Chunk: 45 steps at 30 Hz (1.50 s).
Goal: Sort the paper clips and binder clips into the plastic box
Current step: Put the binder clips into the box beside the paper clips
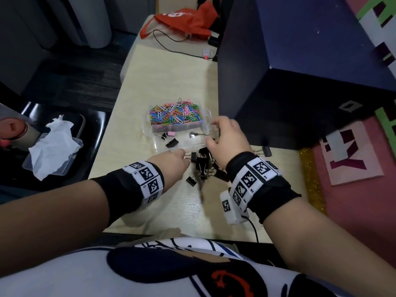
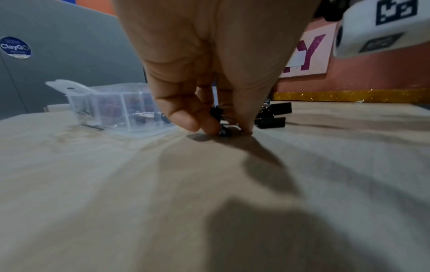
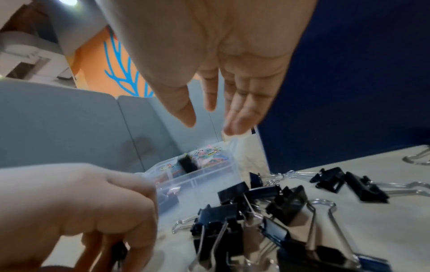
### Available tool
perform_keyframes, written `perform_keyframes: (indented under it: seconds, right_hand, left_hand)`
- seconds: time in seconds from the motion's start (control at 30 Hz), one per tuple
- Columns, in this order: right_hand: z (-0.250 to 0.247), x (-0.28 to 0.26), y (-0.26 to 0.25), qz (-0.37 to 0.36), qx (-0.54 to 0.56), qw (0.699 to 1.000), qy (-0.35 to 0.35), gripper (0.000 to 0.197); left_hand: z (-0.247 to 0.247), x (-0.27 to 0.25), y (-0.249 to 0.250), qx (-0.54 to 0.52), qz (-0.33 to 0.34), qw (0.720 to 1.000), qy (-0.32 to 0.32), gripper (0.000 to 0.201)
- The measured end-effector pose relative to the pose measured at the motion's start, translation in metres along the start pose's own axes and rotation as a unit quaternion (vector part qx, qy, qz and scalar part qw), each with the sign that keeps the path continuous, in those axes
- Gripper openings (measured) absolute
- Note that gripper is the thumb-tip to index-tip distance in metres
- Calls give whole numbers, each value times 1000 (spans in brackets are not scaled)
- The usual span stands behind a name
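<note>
Black binder clip (image 2: pixel 223 131) in left grip (image 2: pixel 209 77) on table (image 2: pixel 163 184).

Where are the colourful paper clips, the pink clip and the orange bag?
paper clips (image 1: pixel 174 113), head view, middle of the heap in the box.
pink clip (image 1: pixel 170 133), head view, its pink body.
orange bag (image 1: pixel 192 20), head view, its crumpled middle.

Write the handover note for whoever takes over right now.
Left hand: pinching a small binder clip on the table, just in front of the box.
Right hand: open and empty over the box.
Done: paper clips fill the far compartment; a few binder clips lie in the near one.
Left: the pile of black binder clips on the table, plus one stray to the right.
</note>
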State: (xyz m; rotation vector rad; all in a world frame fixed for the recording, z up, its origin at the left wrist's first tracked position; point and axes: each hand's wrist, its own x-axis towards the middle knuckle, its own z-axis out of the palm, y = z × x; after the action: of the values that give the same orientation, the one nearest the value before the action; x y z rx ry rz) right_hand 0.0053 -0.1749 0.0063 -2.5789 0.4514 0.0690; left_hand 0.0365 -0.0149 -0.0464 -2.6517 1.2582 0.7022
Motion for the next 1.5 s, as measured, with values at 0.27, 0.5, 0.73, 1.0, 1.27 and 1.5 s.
perform_keyframes:
  seconds: [0.27,0.5,0.73,1.0,1.27,1.5]
  right_hand:
    - [18,-23,33,148,-205,942,-220,74]
    - [37,-29,46,79,-118,977,-159,34]
    - [28,-24,52,84,-112,979,-145,17]
    - [7,-4,27,132,-29,988,-73,19]
    - [2,7,7,36,40,998,9,20]
    - [18,-13,47,69,-178,958,-215,90]
  left_hand:
    - [-30,-2,-13,-58,-9,992,107,15]
    - [-35,-2,-25,-75,-44,978,191,32]
    - [-13,-10,-1,42,-17,998,-50,29]
    - [-8,-12,0,12,-24,998,-54,19]
    - [-50,-9,-22,-122,-89,975,165,28]
    - [-24,-3,-13,-62,-1,992,111,36]
